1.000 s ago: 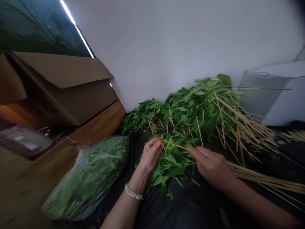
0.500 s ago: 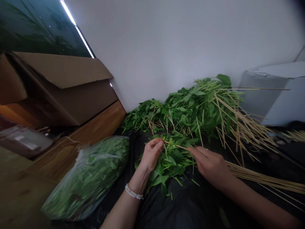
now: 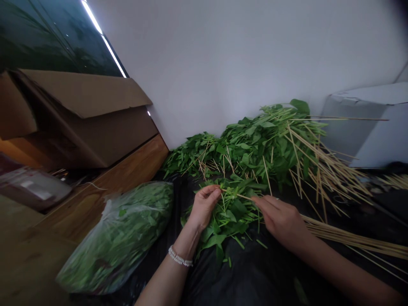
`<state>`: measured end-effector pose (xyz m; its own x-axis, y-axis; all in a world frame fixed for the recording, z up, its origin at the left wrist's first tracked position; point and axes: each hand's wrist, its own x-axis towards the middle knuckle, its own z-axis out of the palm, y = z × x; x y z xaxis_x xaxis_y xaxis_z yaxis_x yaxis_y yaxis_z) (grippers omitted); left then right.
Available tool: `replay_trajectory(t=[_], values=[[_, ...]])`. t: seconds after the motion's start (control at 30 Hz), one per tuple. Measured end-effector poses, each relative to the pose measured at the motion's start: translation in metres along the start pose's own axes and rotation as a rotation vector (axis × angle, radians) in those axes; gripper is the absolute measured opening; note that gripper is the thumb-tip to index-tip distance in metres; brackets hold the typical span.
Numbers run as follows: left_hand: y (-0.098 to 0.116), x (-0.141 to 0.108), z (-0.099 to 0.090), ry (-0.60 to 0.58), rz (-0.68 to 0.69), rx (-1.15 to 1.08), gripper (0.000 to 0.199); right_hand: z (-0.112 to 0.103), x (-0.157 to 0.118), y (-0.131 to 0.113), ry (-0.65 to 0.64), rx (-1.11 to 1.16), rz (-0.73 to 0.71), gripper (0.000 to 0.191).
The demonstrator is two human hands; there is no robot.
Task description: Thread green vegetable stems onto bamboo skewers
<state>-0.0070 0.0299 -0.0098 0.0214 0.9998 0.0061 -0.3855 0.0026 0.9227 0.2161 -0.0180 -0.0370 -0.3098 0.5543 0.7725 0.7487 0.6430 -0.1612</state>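
Observation:
A thin wooden stick [image 3: 244, 196] runs between my two hands, with green stems threaded or bunched on it near its left end. My left hand [image 3: 205, 207], a beaded bracelet on its wrist, pinches the left end. My right hand [image 3: 279, 216] is closed on the stick's right part. Below them lies a small heap of leafy greens [image 3: 219, 229] on a black plastic sheet [image 3: 248, 276]. Right of my right hand is a bundle of bare sticks [image 3: 353, 239].
Behind my hands, a large pile of greens with sticks [image 3: 255, 140] leans against the white wall. At left are a clear bag of leaves [image 3: 121, 242], an open cardboard box [image 3: 95, 127] and a plastic container [image 3: 33, 187]. A white box [image 3: 379, 127] stands at right.
Both hands have barely moved, shifting very slightly to the right with the stick still between them.

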Motion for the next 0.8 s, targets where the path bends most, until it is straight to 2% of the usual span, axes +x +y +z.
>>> replay_trajectory(t=[0.17, 0.33, 0.43, 0.53, 0.57, 0.63, 0.73, 0.8], values=[[-0.003, -0.002, 0.003, -0.019, 0.058, 0.082, 0.028, 0.001, 0.0, -0.004, -0.082, 0.025, 0.036, 0.034], [-0.002, -0.003, 0.006, -0.011, 0.108, 0.114, 0.027, 0.001, 0.002, -0.005, -0.055, -0.02, 0.014, 0.033], [0.004, -0.004, 0.005, -0.012, 0.169, 0.173, 0.03, -0.007, 0.007, 0.002, 0.025, -0.024, 0.042, 0.033], [0.012, -0.009, 0.005, -0.024, 0.282, 0.278, 0.025, -0.018, 0.015, 0.012, 0.188, -0.031, 0.104, 0.032], [0.014, -0.011, 0.006, -0.057, 0.307, 0.329, 0.022, -0.021, 0.018, 0.015, 0.231, -0.034, 0.123, 0.032], [0.018, -0.016, 0.009, -0.193, 0.329, 0.468, 0.02, -0.025, 0.022, 0.018, 0.282, -0.033, 0.148, 0.03], [0.018, -0.022, 0.013, -0.439, 0.419, 0.768, 0.017, -0.024, 0.023, 0.018, 0.277, -0.006, 0.149, 0.029], [0.015, -0.024, 0.015, -0.541, 0.525, 0.989, 0.013, -0.021, 0.021, 0.018, 0.259, 0.006, 0.143, 0.03]])
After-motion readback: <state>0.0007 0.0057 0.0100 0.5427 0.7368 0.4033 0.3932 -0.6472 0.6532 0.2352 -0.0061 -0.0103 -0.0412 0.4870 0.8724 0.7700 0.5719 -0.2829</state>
